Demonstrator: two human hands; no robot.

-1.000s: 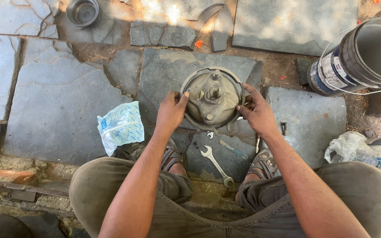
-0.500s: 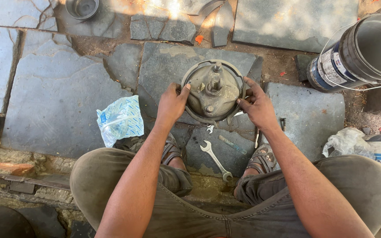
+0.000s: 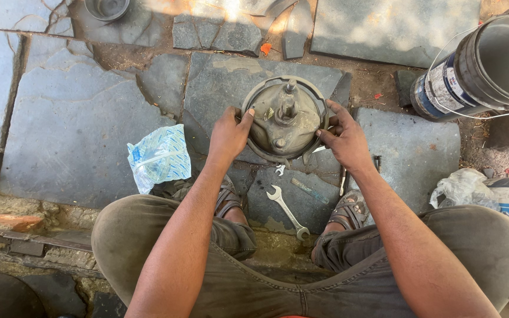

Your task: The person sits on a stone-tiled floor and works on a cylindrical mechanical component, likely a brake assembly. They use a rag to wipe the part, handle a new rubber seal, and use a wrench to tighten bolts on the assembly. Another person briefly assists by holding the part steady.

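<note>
A round, dirty metal housing (image 3: 286,121) with a short shaft sticking up from its middle rests on grey stone slabs (image 3: 72,135) in front of me. My left hand (image 3: 228,134) grips its left rim, thumb on top. My right hand (image 3: 344,139) grips the right rim, fingers curled round the edge. A silver open-ended spanner (image 3: 287,212) lies on the stone between my sandalled feet, just below the housing.
A blue-and-white plastic bag (image 3: 159,157) lies left of my left hand. A dark bucket (image 3: 481,68) lies on its side at the upper right. A small metal bowl (image 3: 107,8) sits at the top left. White plastic bags (image 3: 463,188) lie at the right. Thin tools (image 3: 341,179) lie by my right foot.
Both hands have stayed on the housing's rim; the left thumb has shifted onto the top edge. The view has moved slightly, little else differs.
</note>
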